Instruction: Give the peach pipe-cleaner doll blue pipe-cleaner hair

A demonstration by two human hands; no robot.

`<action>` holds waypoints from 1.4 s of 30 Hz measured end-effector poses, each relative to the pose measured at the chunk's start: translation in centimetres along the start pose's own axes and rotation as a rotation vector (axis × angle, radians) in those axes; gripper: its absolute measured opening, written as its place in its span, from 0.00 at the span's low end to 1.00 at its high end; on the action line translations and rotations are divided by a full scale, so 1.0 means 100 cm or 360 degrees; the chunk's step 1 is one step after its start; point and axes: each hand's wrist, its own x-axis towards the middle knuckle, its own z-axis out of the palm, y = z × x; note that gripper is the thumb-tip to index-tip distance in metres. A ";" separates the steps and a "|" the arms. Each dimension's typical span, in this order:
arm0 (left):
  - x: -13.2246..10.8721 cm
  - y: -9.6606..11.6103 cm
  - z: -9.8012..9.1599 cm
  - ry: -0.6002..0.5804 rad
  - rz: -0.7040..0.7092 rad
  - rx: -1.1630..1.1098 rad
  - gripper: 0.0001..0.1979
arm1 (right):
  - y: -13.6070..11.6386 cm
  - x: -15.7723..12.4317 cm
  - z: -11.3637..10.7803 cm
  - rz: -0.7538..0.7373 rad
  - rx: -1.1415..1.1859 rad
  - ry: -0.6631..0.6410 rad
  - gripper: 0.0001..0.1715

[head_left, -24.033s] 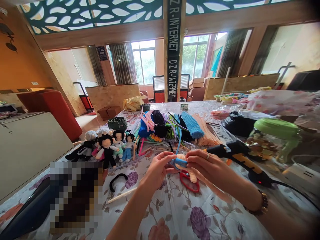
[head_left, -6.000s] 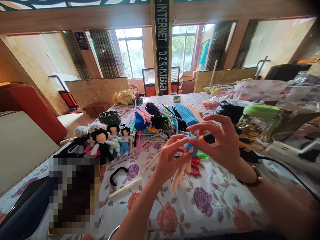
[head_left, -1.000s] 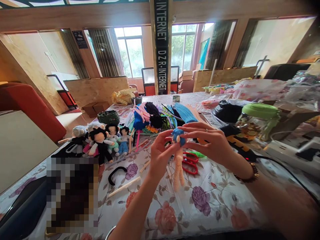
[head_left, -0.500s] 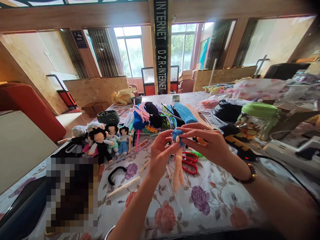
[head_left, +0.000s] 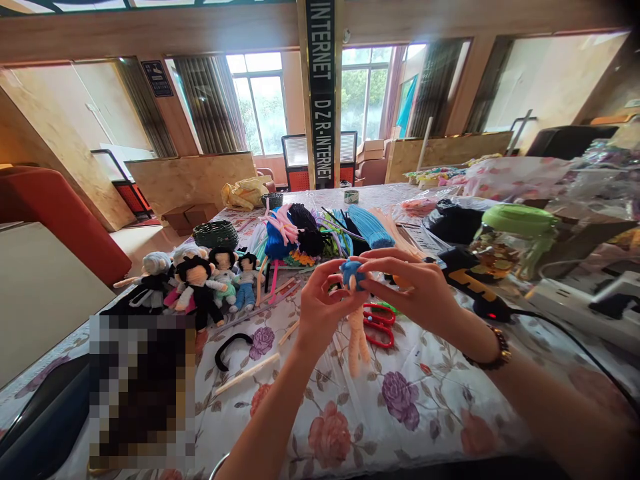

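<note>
A small pipe-cleaner doll with a peach body and a blue fuzzy head hangs upright above the floral tablecloth. My left hand pinches it from the left just below the head. My right hand closes its fingertips on the blue head from the right. The doll's legs dangle free, just over the cloth. Red-handled scissors lie on the table right behind the doll.
Several finished dolls lie at the left. Bundles of coloured pipe cleaners fill the table's middle. A black and orange glue gun with its cord rests at the right, by a green-lidded jar. A black curved piece lies near the front.
The doll and both hands have shifted slightly down and left. My right fingers have closed more tightly over the blue head.
</note>
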 end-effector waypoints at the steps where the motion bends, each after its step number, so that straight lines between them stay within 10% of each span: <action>1: 0.000 0.001 0.000 -0.0014 -0.0005 -0.0006 0.22 | 0.000 0.000 0.000 -0.0002 0.0004 0.0002 0.08; 30: -0.001 0.003 0.001 -0.0025 -0.0074 -0.0148 0.22 | 0.003 -0.001 -0.008 -0.0609 -0.0651 0.0195 0.17; 42: -0.001 0.002 -0.002 -0.0094 -0.0187 -0.0114 0.22 | -0.002 0.005 -0.004 -0.0240 -0.0307 0.0209 0.05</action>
